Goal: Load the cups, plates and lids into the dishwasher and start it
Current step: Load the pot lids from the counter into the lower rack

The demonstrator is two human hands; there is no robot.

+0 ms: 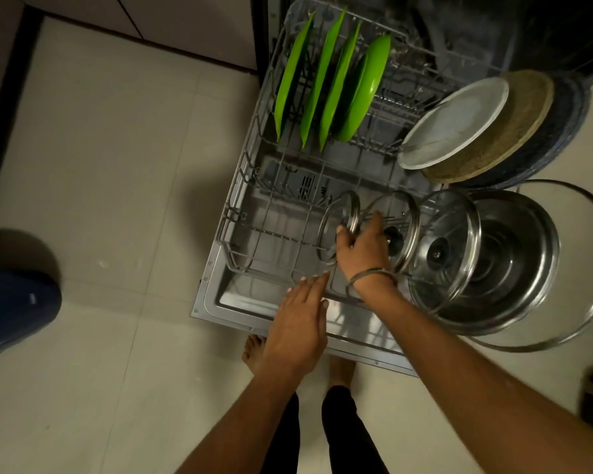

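Note:
The dishwasher's lower rack point(240, 213) is pulled out over the open door point(220, 302). Several green plates point(336, 83) stand on edge in its far rows. My right hand point(365, 246) grips the steel rim of a glass lid point(332, 224) standing upright in the near part of the rack. A second glass lid point(403, 227) with a black knob stands just right of it. A third glass lid point(445, 248) leans at the rack's right edge. My left hand point(298, 323) hovers flat, fingers straight, over the rack's front edge and holds nothing.
On the floor to the right lie a white plate point(455, 124) on a woven mat point(514, 131), a steel pot point(514, 265) and a large glass lid point(592, 278). A blue object point(11, 302) sits at the left. My bare feet point(254, 350) stand by the door's front edge.

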